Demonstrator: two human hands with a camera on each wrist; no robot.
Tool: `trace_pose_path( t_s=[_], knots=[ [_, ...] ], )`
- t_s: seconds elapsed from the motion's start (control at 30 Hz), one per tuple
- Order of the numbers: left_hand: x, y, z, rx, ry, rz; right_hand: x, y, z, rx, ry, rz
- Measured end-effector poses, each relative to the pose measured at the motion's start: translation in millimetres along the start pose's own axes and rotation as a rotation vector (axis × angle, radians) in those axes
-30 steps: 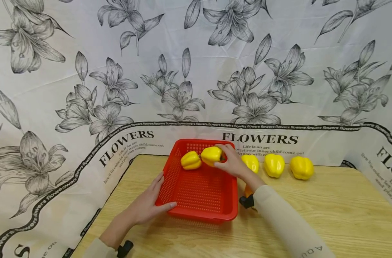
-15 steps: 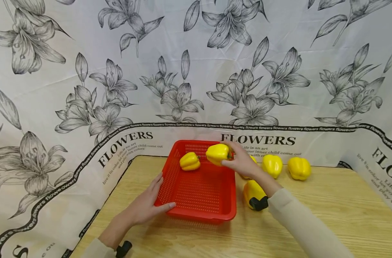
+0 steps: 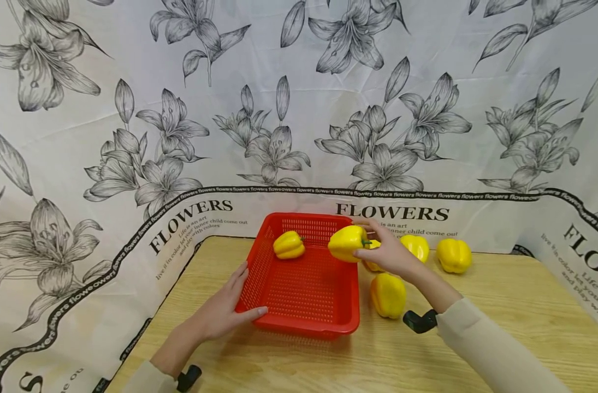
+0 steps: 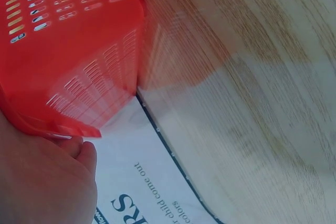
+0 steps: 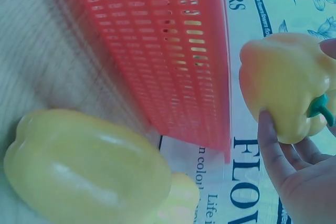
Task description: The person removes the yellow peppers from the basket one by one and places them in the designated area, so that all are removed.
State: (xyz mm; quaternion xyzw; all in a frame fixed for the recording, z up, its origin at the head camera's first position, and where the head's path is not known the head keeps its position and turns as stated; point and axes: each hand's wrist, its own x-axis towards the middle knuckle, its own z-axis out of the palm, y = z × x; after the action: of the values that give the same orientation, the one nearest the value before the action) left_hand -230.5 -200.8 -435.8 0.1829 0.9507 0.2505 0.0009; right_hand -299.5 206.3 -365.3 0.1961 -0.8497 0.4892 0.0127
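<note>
My right hand [image 3: 388,252] grips a yellow bell pepper [image 3: 347,243] with a green stem, above the right rim of the red basket [image 3: 323,328]. In the right wrist view this held pepper [image 5: 283,85] is at the right, fingers around its stem end. Another yellow bell pepper [image 3: 289,245] lies inside the basket at the back left. My left hand [image 3: 219,312] holds the basket's near left corner, thumb over the rim. In the left wrist view its fingertips curl at the rim, partly hidden by the basket wall [image 4: 68,77].
Right of the basket, a yellow pepper [image 3: 388,296] lies on the wooden table [image 3: 505,322]. Behind it another pepper [image 3: 372,264] is partly hidden by my right hand. Two more, a pepper [image 3: 416,248] and a pepper [image 3: 454,255], sit near the flower-print cloth [image 3: 279,202].
My right hand has moved right with the bell pepper, from over the basket's inside to its right rim. The left hand and basket have stayed about where they were.
</note>
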Motion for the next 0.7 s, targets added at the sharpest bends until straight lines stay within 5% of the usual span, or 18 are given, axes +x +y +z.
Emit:
trace_pose_path(
  t_s=[0.7],
  knots=[
    [0.7, -0.3, 1.0, -0.002, -0.002, -0.009, -41.6, 15, -44, -0.006, 0.078, 0.071]
  ],
)
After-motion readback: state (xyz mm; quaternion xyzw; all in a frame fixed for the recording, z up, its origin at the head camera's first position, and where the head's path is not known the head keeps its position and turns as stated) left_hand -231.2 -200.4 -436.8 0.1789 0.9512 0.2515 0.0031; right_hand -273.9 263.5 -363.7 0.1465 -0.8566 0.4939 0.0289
